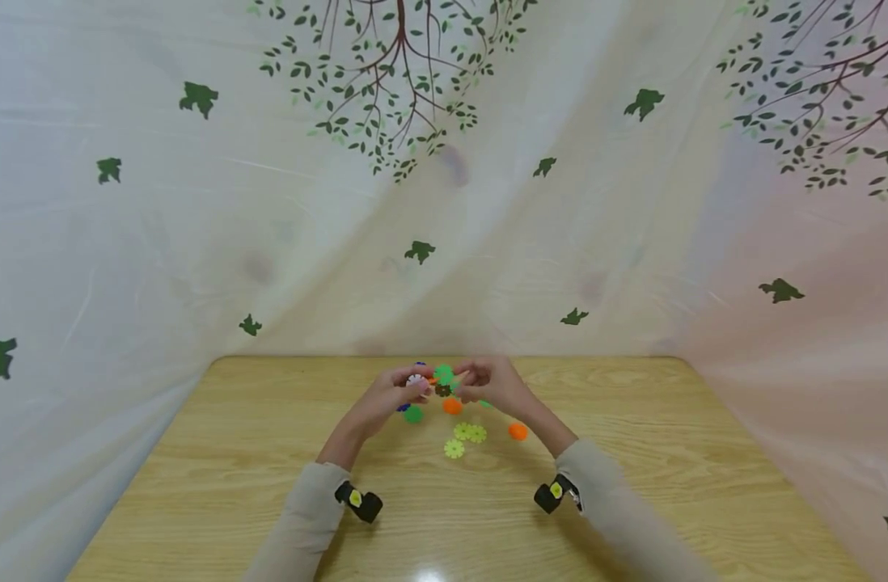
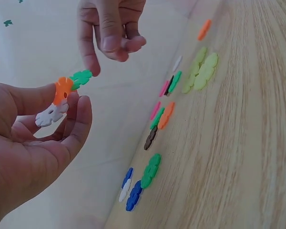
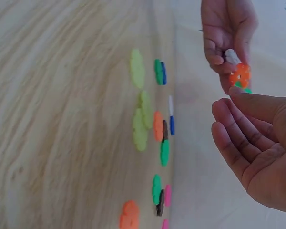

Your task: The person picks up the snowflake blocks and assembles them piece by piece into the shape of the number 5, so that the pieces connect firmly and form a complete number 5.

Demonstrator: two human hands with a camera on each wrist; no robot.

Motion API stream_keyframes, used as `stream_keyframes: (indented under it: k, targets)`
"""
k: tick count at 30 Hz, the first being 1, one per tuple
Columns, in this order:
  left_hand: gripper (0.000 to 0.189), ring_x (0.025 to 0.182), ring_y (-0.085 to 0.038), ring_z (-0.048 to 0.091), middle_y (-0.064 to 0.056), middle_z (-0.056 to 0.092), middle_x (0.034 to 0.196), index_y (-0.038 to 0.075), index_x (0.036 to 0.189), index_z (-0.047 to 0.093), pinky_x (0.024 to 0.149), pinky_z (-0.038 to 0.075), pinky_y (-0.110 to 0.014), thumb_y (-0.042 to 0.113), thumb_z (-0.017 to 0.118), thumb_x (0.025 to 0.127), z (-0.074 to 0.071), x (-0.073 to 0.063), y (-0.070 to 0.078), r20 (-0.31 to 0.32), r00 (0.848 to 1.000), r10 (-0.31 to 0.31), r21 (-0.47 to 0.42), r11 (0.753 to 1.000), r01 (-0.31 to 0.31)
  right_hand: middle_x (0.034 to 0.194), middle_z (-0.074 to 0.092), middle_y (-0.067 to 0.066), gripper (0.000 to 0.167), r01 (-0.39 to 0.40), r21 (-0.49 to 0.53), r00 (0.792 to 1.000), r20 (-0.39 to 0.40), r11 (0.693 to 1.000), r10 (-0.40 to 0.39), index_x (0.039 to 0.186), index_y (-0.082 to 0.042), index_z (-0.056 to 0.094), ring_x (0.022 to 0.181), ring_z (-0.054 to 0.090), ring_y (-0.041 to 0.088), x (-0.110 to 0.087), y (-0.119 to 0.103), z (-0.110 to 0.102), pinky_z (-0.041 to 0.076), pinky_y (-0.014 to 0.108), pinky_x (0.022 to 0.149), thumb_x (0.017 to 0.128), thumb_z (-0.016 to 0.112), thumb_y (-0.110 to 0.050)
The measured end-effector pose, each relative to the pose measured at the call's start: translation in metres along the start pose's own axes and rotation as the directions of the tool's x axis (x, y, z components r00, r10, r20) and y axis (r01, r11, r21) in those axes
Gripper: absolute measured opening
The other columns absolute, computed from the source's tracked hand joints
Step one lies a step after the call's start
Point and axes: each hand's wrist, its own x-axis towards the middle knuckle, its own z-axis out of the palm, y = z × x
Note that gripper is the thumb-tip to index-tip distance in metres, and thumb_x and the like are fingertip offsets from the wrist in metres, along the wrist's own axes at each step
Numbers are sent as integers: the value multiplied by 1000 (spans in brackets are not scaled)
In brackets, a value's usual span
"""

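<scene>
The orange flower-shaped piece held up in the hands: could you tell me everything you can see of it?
The orange flower-shaped piece is bright, thin and lobed, with small openings through it; it looks like plastic. It is held tilted above the wooden table, the middle one of a short chain: it appears joined to a white flower-shaped piece on one side and a green flower-shaped piece on the other. The left hand pinches it, thumb at its edge, fingers partly behind.

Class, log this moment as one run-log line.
left hand: holds white-orange-green chain | right hand: at green end | table: more pieces
</scene>
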Motion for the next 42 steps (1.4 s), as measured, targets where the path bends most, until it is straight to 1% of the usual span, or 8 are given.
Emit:
stream_keyframes:
  k: [3, 7, 11, 17, 21, 30, 36, 42]
  targets:
    - [40, 103, -23, 64, -19, 61, 114, -5, 143, 52, 108, 49, -56, 11, 51, 107, -1, 1, 0, -15, 1000, -18, 7, 1000, 18, 86, 76, 19, 31, 35, -75, 998, 59, 997, -30, 119, 9, 68, 74, 74, 27, -3, 8, 0, 63, 37, 70, 90, 75, 0]
    - [40, 108, -33, 63, -13, 61, 111, -3, 145, 51, 109, 47, -59, 10, 50, 107, -2, 2, 0, -19, 999, -29, 12, 1000, 29, 85, 76, 12, 23, 84, -196, 990, 129, 977, -60, 110, 8, 72, 74, 71, 18, -8, 18, -1, 59, 24, 70, 89, 76, -2]
    - [40, 108, -34, 63, -11, 60, 110, -3, 144, 52, 109, 46, -60, 11, 51, 107, -2, 3, 0, -22, 999, -36, 11, 999, 37, 86, 75, 10, 20, 92, -251, 980, 197, 964, -42, 106, 6, 75, 76, 65, 7, -11, 25, -3, 55, 20, 69, 88, 77, -3]
    - [39, 104, -30, 65, -13, 59, 110, -3, 143, 53, 110, 45, -62, 12, 52, 107, -1, 2, 0, -32, 999, -41, -6, 999, 41, 87, 74, 6, 19, 67, -291, 965, 262, 954, 13, 106, 0, 76, 75, 61, 4, -12, 30, -2, 53, 19, 66, 89, 78, -9]
    - [40, 101, -25, 65, -5, 59, 107, -3, 143, 53, 110, 45, -62, 12, 52, 107, -1, 1, 1, -36, 999, -38, -13, 999, 38, 87, 73, 6, 18, 79, -298, 955, 296, 951, 13, 105, -1, 77, 75, 60, 4, -10, 34, -1, 53, 20, 66, 89, 78, -8]
    - [39, 99, -23, 65, 1, 60, 101, -4, 141, 55, 109, 48, -57, 15, 52, 107, -2, 2, 0, -44, 998, -37, -15, 999, 37, 96, 74, 10, 20, 83, -267, 943, 332, 960, 10, 107, 0, 77, 75, 58, 6, -8, 39, 2, 50, 18, 67, 88, 79, -5]
    - [39, 93, -15, 65, -1, 61, 103, -5, 141, 54, 108, 49, -55, 14, 52, 107, -1, 1, 1, -38, 999, -38, -22, 999, 37, 99, 75, 11, 18, 104, -255, 942, 335, 961, -13, 103, 0, 76, 77, 59, 5, -9, 41, 2, 52, 19, 70, 86, 80, -5]
    - [39, 92, -13, 65, -1, 61, 104, -5, 141, 54, 107, 51, -51, 13, 51, 107, 0, 1, 4, -33, 999, -41, -26, 999, 40, 100, 74, 14, 18, 77, -222, 943, 332, 972, 1, 102, 2, 74, 77, 58, 5, -11, 40, 2, 53, 19, 70, 85, 79, -1]
